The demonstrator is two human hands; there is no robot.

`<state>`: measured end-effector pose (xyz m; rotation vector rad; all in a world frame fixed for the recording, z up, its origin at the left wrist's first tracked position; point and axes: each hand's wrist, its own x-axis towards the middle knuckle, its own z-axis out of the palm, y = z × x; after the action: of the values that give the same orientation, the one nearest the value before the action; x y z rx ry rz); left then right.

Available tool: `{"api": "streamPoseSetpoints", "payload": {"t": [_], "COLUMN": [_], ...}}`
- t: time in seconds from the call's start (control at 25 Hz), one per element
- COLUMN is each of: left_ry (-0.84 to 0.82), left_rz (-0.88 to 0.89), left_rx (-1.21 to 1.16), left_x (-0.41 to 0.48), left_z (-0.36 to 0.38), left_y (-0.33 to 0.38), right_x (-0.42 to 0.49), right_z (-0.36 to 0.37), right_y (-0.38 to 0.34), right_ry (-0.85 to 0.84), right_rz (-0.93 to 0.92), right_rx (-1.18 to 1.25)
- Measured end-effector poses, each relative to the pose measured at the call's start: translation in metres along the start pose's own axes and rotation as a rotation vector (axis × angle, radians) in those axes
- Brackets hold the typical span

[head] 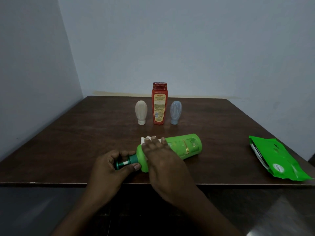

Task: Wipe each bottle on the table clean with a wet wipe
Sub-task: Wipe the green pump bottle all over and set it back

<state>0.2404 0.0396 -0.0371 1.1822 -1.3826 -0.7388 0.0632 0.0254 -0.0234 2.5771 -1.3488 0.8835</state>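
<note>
A green bottle point(185, 146) lies on its side near the front of the dark wooden table point(68, 133), its dark green pump neck pointing left. My left hand point(110, 165) grips that neck. My right hand point(159, 155) lies flat across the bottle's shoulder, fingers straight, pressing a white wet wipe point(144, 139) against it; the wipe peeks out beyond my fingertips. Farther back stand a red bottle point(159, 104), a small cream bottle point(141, 111) to its left and a small pale blue bottle point(175, 111) to its right, both cap-down.
A green pack of wet wipes point(279, 159) lies at the table's right edge, partly overhanging the front corner. Pale walls close in behind and on the left. The table's front edge runs just below my hands.
</note>
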Motion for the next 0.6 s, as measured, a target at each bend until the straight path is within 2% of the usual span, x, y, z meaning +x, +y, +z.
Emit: {"api": "streamPoseSetpoints", "payload": {"t": [0.08,0.36,0.48,0.6], "left_ry": [-0.002,0.001,0.012,0.01], "left_rz": [-0.006,-0.008,-0.001,-0.011], "left_rx": [-0.006,-0.003,0.013,0.017], "left_x": [0.001,0.002,0.004,0.003], "left_z": [0.001,0.005,0.006,0.005], "left_y": [-0.001,0.0,-0.002,-0.002], "right_x": [0.002,-0.002,0.005,0.005], "right_z": [-0.007,-0.027,-0.018,-0.004], "right_y": [0.018,0.106,0.089,0.044], "right_ry": [-0.021,0.082,0.078,0.024], "right_rz": [0.046,0.455,0.422,0.239], "right_rx": [0.002,-0.135,-0.167,-0.088]}}
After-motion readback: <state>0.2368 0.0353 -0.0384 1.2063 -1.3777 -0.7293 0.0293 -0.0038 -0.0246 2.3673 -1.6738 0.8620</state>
